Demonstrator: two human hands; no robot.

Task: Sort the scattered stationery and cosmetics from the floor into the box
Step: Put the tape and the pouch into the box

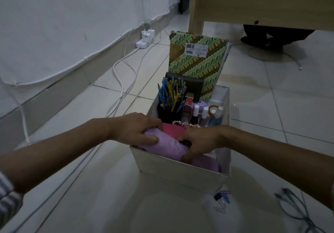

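Note:
A pale cardboard box (173,167) stands on the tiled floor. Both my hands hold a lilac soft pouch (165,147) over its near end. My left hand (137,129) grips the pouch's left end with thumb and curled fingers. My right hand (200,141) grips its right end, fingers reaching down inside. Under the pouch lies a pink item (173,129). Further back stand a black cup of pencils (170,95), several small cosmetic bottles (196,113), a bead bracelet (182,123), a black wallet (188,86) and a green patterned notebook (197,61).
Binder clip and paper clips (222,200) lie on the floor in front of the box's right corner. A dark cable (296,209) sits at lower right. White cables (124,81) and a power strip (144,39) run along the left wall. A wooden desk (253,1) stands behind.

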